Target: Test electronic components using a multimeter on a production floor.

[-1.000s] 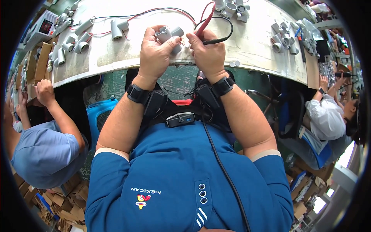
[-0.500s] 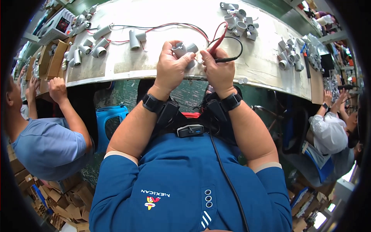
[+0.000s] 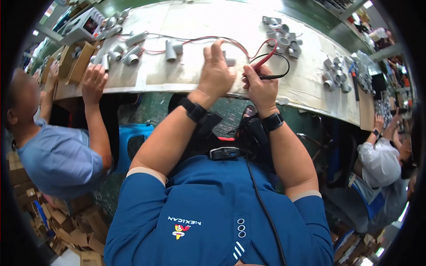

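Grey fitting on desk, mostly hidden behind left hand; left grip on it cannot be told. Right hand just beside, grip clenched on red probe. Black lead loops right of fitting; grey fitting pile beyond.

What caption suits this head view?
Left hand lifts a grey part; right hand grips red and black probes over the bench.
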Tool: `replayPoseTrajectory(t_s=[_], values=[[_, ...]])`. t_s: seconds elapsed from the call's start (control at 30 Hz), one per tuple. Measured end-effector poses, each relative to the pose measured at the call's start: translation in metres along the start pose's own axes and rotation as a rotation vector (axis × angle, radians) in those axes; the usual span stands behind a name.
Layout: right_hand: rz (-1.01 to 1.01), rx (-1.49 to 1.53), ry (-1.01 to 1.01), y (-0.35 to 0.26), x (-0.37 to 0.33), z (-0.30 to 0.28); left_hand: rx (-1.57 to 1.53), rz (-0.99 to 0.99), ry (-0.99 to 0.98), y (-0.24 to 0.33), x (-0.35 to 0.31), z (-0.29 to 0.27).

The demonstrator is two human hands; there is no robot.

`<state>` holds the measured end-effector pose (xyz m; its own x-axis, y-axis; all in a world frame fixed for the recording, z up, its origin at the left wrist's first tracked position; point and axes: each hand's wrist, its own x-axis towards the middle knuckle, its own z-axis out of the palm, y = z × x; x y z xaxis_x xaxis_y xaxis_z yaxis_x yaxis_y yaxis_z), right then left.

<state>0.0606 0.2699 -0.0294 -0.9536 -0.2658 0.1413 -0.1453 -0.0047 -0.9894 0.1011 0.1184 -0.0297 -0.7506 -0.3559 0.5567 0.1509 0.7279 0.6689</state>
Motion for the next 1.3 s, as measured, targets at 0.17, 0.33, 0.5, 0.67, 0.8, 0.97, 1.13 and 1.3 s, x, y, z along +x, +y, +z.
replayPoseTrajectory(t_s=[0.17,0.33,0.5,0.67,0.8,0.97,1.13,1.3], values=[[0.072,0.144,0.029,-0.009,0.006,-0.035,0.654,0.156,-0.185,-0.050,0.024,-0.042],[0.075,0.079,0.089,-0.007,0.013,-0.082,0.956,0.089,-0.307,-0.040,0.063,-0.070],[0.087,0.076,0.032,0.001,0.014,-0.081,0.719,0.240,-0.456,-0.013,0.113,-0.030],[0.102,-0.005,-0.023,-0.001,0.011,-0.082,0.355,0.024,-0.626,0.037,0.163,0.079],[0.098,-0.004,-0.041,0.002,0.013,-0.082,0.128,-0.201,-0.681,0.013,0.165,0.132],[0.125,-0.009,-0.056,-0.002,0.016,-0.085,-0.101,-0.295,-0.643,0.010,0.154,0.134],[0.130,0.005,-0.030,-0.002,0.010,-0.084,-0.125,-0.305,-0.380,0.012,0.144,0.097],[0.114,0.032,-0.041,-0.001,0.011,-0.086,-0.709,-0.576,-0.251,-0.020,0.118,0.027]])
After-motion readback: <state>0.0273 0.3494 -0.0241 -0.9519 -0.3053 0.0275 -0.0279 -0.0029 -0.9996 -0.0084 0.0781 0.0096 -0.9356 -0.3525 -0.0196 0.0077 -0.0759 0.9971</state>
